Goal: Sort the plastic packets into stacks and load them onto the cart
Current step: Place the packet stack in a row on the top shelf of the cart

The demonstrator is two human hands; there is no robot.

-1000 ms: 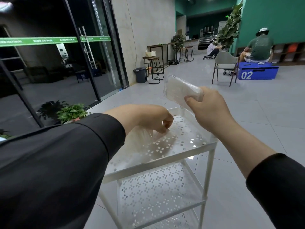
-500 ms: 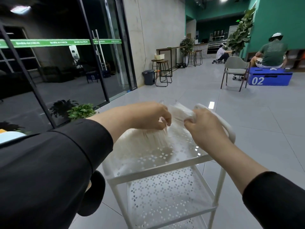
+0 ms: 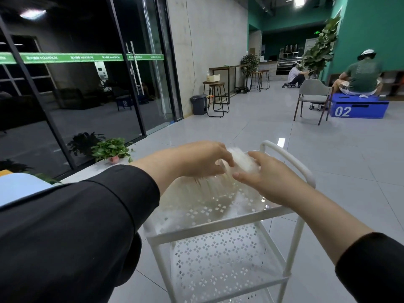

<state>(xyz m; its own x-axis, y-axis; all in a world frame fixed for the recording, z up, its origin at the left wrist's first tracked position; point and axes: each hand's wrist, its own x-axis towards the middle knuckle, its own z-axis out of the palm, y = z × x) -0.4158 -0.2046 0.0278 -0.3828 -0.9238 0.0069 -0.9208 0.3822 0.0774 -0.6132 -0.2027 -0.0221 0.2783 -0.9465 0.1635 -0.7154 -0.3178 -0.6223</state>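
Note:
A white metal cart point(image 3: 218, 226) with perforated shelves stands right in front of me. A layer of clear plastic packets point(image 3: 209, 193) lies on its top shelf. Just above that layer is a whitish stack of packets point(image 3: 242, 159), blurred. My left hand point(image 3: 203, 159) curls its fingers round the stack's left end. My right hand point(image 3: 264, 173) holds the stack's right side, fingers wrapped under it and thumb pointing left.
The cart's looped handle point(image 3: 288, 158) rises at its far right end. A lower perforated shelf point(image 3: 218, 259) shows below. Potted plants point(image 3: 111, 149) stand at the glass wall on the left. Far off are stools, a grey bin, a chair point(image 3: 312, 95) and seated people.
My right hand brought the whitish stack down from mid-air to the cart's top shelf. My left hand came up from the shelf and took the stack's left end. The view tilted down slightly.

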